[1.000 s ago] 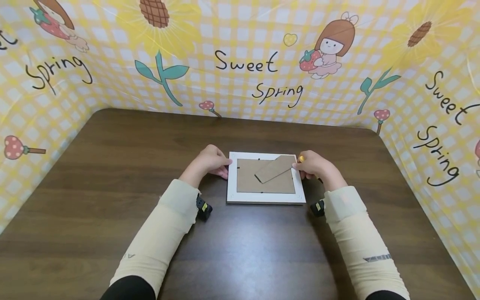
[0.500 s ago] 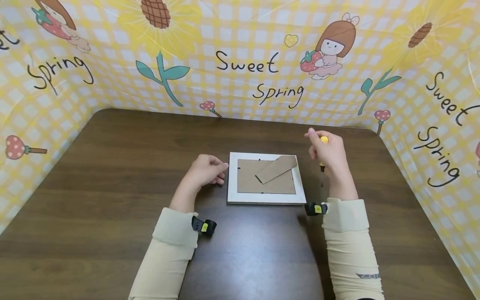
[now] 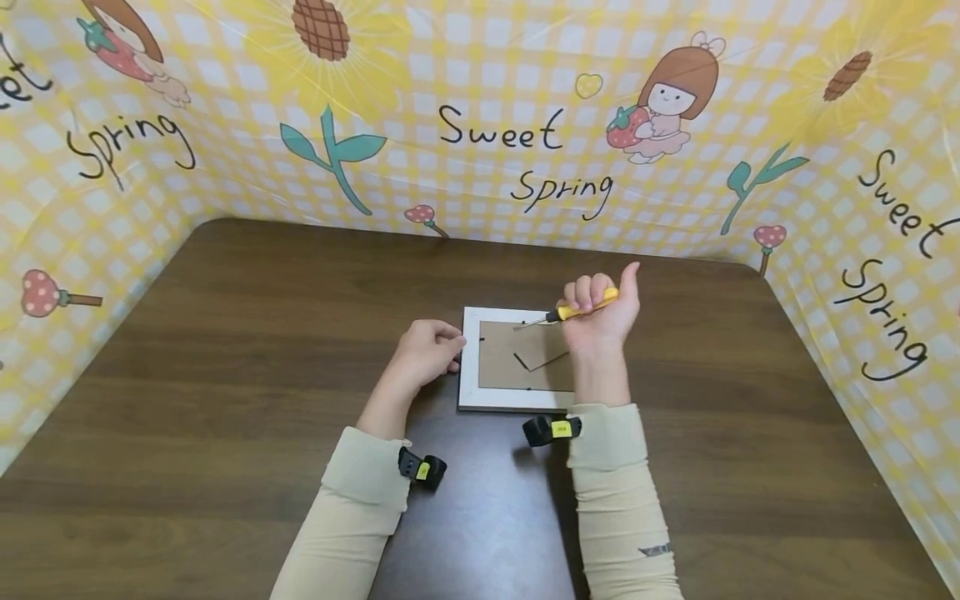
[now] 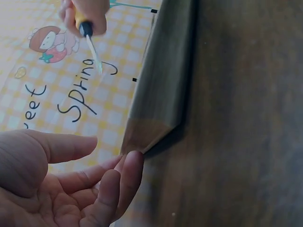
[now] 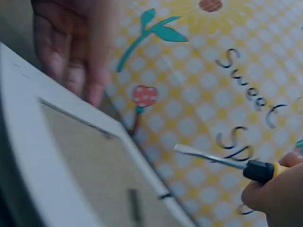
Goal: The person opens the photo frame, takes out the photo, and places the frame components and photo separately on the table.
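Note:
A picture frame (image 3: 469,367) with a white border and brown backboard lies face down on the table. Small dark tabs stand along the backboard's edges. My left hand (image 3: 426,354) is at its left side; in the left wrist view, fingertips of the left hand (image 4: 71,189) touch the frame's corner, the thumb held apart. Above the frame's right part, my right hand (image 3: 603,321) grips a yellow-handled screwdriver (image 3: 567,312), thumb raised. The screwdriver's flat blade (image 5: 208,156) points left over the backboard, apparently clear of it. My right hand and forearm hide the frame's right side.
The dark wooden table (image 3: 262,333) spreads out around the frame. A yellow checked cloth (image 3: 495,83) with printed flowers and lettering rises behind and along both sides. Each wrist wears a small black camera (image 3: 536,431).
My right hand has left the frame's right edge, lifted and turned, and swung left over the backboard with the screwdriver. My left hand drew back slightly and returned to the frame's left side.

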`<state>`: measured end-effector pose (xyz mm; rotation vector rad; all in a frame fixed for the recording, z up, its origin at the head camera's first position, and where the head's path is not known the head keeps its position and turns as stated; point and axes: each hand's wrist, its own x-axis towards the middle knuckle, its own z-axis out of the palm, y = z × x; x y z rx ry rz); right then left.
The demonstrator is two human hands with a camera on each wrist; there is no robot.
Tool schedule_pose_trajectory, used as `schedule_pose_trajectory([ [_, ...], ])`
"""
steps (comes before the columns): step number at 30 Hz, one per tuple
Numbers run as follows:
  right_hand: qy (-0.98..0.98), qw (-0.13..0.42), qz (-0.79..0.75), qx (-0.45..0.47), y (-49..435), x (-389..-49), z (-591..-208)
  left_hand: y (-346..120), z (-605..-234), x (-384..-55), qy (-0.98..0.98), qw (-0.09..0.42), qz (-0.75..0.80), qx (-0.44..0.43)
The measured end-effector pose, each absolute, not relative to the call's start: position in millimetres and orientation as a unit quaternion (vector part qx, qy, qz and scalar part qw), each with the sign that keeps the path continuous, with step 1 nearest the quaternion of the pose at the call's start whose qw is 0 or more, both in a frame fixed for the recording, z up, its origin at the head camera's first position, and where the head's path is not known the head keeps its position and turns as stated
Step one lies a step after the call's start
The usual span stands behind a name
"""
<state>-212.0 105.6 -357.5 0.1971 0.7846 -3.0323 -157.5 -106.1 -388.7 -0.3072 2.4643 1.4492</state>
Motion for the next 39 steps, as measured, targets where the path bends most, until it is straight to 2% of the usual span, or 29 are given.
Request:
schedule_pose_trajectory([
  [5,0.212,0.002,-0.971,0.109,89.6,-215.7,-375.7,-102.7,-392.9,-158.1,0.856,0.129,0.489,-0.105],
  [9,0.202,-0.025,-0.969,0.139,81.4,-218.1,-384.3,-101.1,-394.6,-158.1,0.862,0.13,0.481,-0.097],
  [13,0.2,-0.051,-0.964,0.169,76.1,-218.5,-387.3,-101.1,-393.7,-158.4,0.866,0.132,0.474,-0.091],
  [23,0.202,-0.07,-0.953,0.213,68.6,-212.7,-386.5,-100.3,-396.5,-158.6,0.876,0.127,0.458,-0.08],
  [34,0.221,-0.051,-0.946,0.23,64.6,-206.7,-387.0,-99.3,-399.5,-155.8,0.88,0.126,0.451,-0.078],
  [39,0.234,-0.06,-0.939,0.247,64.3,-207.3,-383.7,-99.3,-397.6,-157.7,0.879,0.125,0.454,-0.072],
])
